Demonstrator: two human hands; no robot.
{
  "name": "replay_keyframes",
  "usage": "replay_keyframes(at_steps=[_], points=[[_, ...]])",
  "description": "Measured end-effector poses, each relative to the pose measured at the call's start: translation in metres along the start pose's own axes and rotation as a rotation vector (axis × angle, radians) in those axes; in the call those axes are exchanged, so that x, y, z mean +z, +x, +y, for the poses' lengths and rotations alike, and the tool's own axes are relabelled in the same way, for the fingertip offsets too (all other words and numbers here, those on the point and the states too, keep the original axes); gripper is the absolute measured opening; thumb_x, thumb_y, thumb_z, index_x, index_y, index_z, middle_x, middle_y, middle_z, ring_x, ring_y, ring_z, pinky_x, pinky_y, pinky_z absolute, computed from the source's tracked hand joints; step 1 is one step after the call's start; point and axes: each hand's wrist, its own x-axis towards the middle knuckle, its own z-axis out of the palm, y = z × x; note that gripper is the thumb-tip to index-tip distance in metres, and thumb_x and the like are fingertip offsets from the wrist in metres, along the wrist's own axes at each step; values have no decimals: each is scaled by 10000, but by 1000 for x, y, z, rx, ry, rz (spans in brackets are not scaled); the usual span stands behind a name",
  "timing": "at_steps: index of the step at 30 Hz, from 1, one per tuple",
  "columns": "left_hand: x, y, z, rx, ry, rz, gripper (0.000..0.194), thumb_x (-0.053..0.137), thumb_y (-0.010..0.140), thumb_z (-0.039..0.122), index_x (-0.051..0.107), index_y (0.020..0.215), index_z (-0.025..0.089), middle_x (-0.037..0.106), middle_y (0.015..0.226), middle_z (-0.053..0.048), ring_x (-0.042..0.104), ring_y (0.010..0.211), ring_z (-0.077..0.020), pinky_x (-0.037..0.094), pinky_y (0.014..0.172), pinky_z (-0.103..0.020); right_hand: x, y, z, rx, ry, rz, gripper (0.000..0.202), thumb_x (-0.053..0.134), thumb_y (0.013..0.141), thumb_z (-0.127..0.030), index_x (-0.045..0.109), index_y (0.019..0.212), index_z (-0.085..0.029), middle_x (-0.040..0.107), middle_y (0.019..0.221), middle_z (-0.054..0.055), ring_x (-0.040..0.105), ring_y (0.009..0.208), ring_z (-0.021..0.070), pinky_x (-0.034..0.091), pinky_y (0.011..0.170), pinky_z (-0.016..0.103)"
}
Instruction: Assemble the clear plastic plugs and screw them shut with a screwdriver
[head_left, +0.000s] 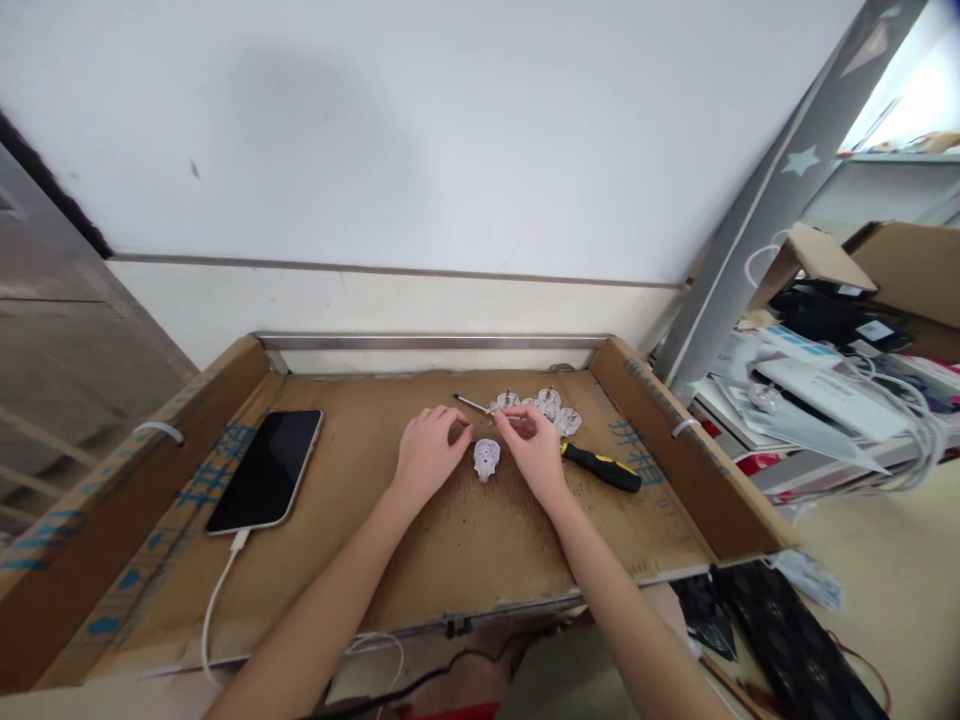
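Observation:
My left hand (433, 450) is closed in a pinch above the cardboard, just left of a small white plastic plug part (486, 458). Whatever its fingertips hold, if anything, is too small to make out. My right hand (534, 445) is also pinched, to the right of that same part, and its fingertips hide whatever is between them. Behind the right hand, several clear plastic plug pieces (549, 402) lie grouped, some with metal pins upward. A screwdriver (604, 468) with a black and yellow handle lies under the right hand, its shaft emerging beyond the fingers.
A phone (266, 470) with a white charging cable (217, 600) lies at the left. Cardboard walls (675, 450) edge the work surface at both sides, and a metal bar (435, 342) runs along the back. Boxes, papers and cables (847, 370) crowd a shelf at right.

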Motion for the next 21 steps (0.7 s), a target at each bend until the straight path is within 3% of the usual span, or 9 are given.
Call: replay_keyframes(at_steps=[5, 12, 17, 21], points=[[-1, 0, 2, 36, -77, 34, 112, 519, 861, 300, 593, 913, 234, 659, 943, -8, 567, 914, -221, 427, 797, -350, 0, 1, 0, 3, 17, 20, 267, 543, 868, -352, 572, 1016, -133, 590, 1032, 59, 585, 871, 133, 518, 768, 327], [0, 0, 2, 92, -142, 61, 119, 540, 860, 305, 596, 938, 235, 657, 941, 1, 568, 903, -204, 432, 792, -330, -1, 1, -2, -9, -16, -7, 260, 536, 872, -368, 581, 951, -125, 604, 891, 30, 584, 778, 111, 515, 727, 303], [2, 0, 2, 77, -141, 75, 122, 546, 863, 313, 601, 936, 233, 661, 955, 5, 567, 911, -201, 432, 778, -322, 0, 2, 2, -38, -32, -46, 297, 536, 872, -361, 556, 1064, -135, 593, 967, 46, 583, 824, 125, 517, 743, 320], [1, 0, 2, 64, -112, 76, 105, 549, 859, 302, 610, 909, 234, 663, 940, 3, 568, 902, -203, 432, 785, -324, 1, 1, 3, -91, -47, -122, 271, 543, 868, -351, 576, 1041, -145, 583, 1043, 60, 575, 896, 139, 508, 799, 345]])
